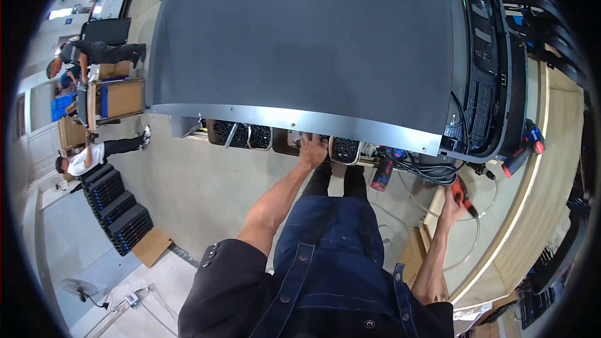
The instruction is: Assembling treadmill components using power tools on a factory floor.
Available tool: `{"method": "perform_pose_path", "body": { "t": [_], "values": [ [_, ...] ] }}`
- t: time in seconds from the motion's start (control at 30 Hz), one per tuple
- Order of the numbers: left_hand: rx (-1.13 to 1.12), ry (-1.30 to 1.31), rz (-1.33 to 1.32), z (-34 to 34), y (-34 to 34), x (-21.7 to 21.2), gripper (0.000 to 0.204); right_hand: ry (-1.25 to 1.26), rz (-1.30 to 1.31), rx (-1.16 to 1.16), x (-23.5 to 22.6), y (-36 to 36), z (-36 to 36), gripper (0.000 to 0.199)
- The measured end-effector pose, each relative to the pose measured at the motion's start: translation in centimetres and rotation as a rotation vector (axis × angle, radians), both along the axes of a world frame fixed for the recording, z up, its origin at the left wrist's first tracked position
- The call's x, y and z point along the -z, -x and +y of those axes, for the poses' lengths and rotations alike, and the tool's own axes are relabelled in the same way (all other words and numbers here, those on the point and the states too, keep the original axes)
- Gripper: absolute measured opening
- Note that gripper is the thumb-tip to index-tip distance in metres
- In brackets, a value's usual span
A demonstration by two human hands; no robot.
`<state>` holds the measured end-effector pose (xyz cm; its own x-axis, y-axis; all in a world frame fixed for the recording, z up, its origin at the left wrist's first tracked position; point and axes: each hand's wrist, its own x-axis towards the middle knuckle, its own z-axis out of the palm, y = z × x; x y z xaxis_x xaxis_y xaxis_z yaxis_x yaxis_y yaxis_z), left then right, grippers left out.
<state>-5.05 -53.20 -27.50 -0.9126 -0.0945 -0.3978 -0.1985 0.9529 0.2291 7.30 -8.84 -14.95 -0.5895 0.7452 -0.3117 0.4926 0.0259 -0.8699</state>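
Note:
My left hand reaches into a brown bin below the front edge of a large dark grey panel. Its fingers point forward, somewhat apart, with the tips partly hidden. On either side stand bins of small black parts, probably screws. My right hand is closed around an orange-red and black power tool, off the panel's right corner. A pale hose trails from the tool. A bright metal strip with several holes runs along the panel's near edge.
A cordless driver hangs near the bins, beside coiled black cable. Another driver lies at the right by a wooden bench edge. A black plastic frame adjoins the panel. Two people and stacked black parts are at left.

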Motion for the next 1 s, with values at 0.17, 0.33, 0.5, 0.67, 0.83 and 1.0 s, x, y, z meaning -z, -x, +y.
{"method": "perform_pose_path", "body": {
  "t": [0.17, 0.33, 0.5, 0.67, 0.83, 1.0],
  "values": [
    [0.158, -0.268, -0.126, 4.0, 1.3, -3.4, 0.053, 0.029, 0.135, 0.24, -10.5, -7.5, -3.0, 0.043],
    [0.297, -0.442, -0.235, 0.5, 4.2, -2.7, 0.035, 0.258, 0.266, 0.238, -14.1, -7.6, -8.2, 0.044],
    [0.225, -0.709, -0.135, -4.4, 5.1, 0.0, 0.026, 0.293, 0.346, 0.252, -16.0, -8.0, -11.8, 0.05],
    [-0.307, -1.308, -0.677, -8.0, 5.1, -1.2, 0.021, 0.375, 0.506, 0.268, -19.2, -8.2, -13.9, 0.053],
    [-0.52, -1.688, -0.845, -10.3, 5.2, -3.1, 0.025, 0.452, 0.695, 0.452, -23.6, -7.6, -15.1, 0.052],
    [-0.6, -1.683, -0.745, -9.8, 4.3, -6.6, 0.02, 0.554, 0.898, 0.503, -27.9, -3.5, -18.4, 0.055]
  ]
}}
